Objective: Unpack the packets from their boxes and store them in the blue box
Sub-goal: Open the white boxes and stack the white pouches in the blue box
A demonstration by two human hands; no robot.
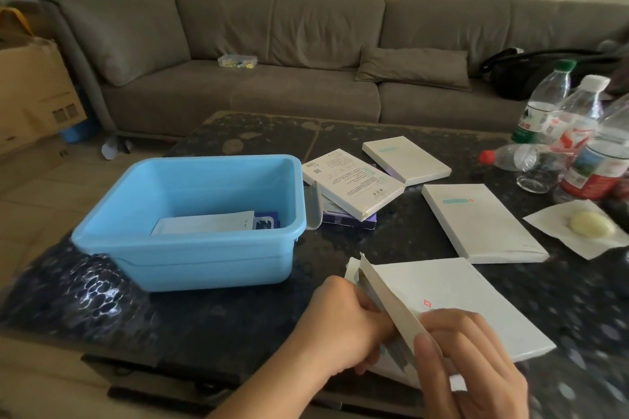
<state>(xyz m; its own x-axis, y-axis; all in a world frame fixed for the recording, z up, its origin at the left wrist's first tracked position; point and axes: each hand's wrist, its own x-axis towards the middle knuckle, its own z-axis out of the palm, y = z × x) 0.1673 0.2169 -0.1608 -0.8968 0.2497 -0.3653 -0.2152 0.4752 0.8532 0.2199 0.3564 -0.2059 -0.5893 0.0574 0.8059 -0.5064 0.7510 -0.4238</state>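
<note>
A flat white box point(459, 296) with a small red mark lies at the table's near edge, its left end flap lifted. My left hand point(343, 323) reaches into that open end with curled fingers; what it grips is hidden. My right hand point(469, 360) pinches the raised flap between thumb and fingers. The blue box point(190, 248) stands to the left, with a white packet point(204, 223) and a dark blue packet point(267, 222) on its floor. Three more white boxes lie beyond: one point(480, 224) on the right, one point(405, 160) farther back, one point(350, 180) stacked on a purple box point(350, 223).
Several plastic water bottles point(558, 126) stand and lie at the table's right, beside a pale yellow lump on white paper point(590, 224). A grey sofa point(272, 54) runs behind the dark speckled table point(218, 316). A cardboard carton point(30, 88) sits on the floor at the left.
</note>
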